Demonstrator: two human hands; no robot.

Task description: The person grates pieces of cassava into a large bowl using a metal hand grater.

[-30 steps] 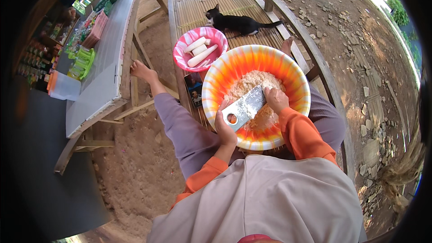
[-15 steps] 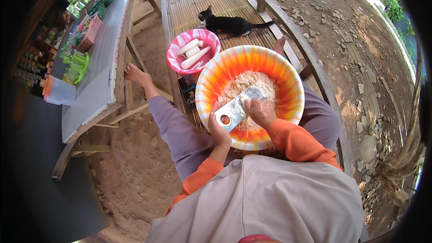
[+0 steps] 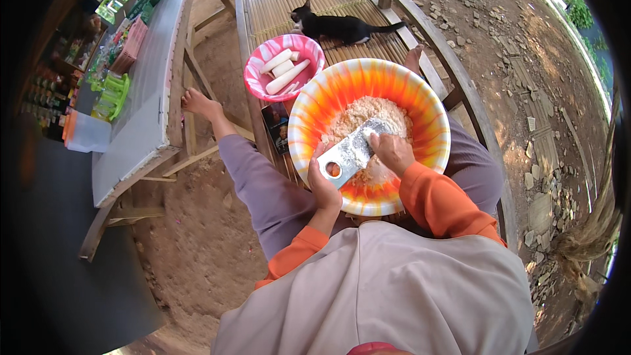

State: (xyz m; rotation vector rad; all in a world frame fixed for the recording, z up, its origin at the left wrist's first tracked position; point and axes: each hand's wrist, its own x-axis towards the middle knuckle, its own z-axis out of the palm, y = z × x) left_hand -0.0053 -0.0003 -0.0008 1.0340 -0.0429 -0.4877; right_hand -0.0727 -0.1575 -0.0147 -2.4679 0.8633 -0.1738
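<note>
Far left of the grip, well out of reach I'd say, there's a pale table [image 3: 141, 102] with a clear tub [image 3: 90, 133] near its edge. Nearer the hands is a pink-and-white bowl [image 3: 252, 73] of peeled white sticks [image 3: 288, 79], just past the left hand and touching or almost touching the big basin, probably parked there so the next stick is a short grab away. A phone [image 3: 279, 133] lies between that bowl and the left hand, likely so the screen is easy to glance at.

Left hand [image 3: 323, 183]: clamped on the holed end of a flat metal grater [image 3: 350, 156], thumb along the edge. My guess is that's the anchor hand, with the grater slanted over the basin so shreds drop straight in. Up ahead of the grip, a black-and-white cat [image 3: 338, 27] is on the slatted bench [image 3: 279, 0].

Under the grater, the orange-and-yellow basin [image 3: 368, 73] sits between the knees, probably braced by them, with a pale grated heap [image 3: 371, 112] inside. Right hand [image 3: 396, 152]: fingers bunched around what looks like a small white piece [image 3: 371, 136], against the grater's face, presumably for pressure. Right of it all runs a wooden rail [image 3: 430, 29].
</note>
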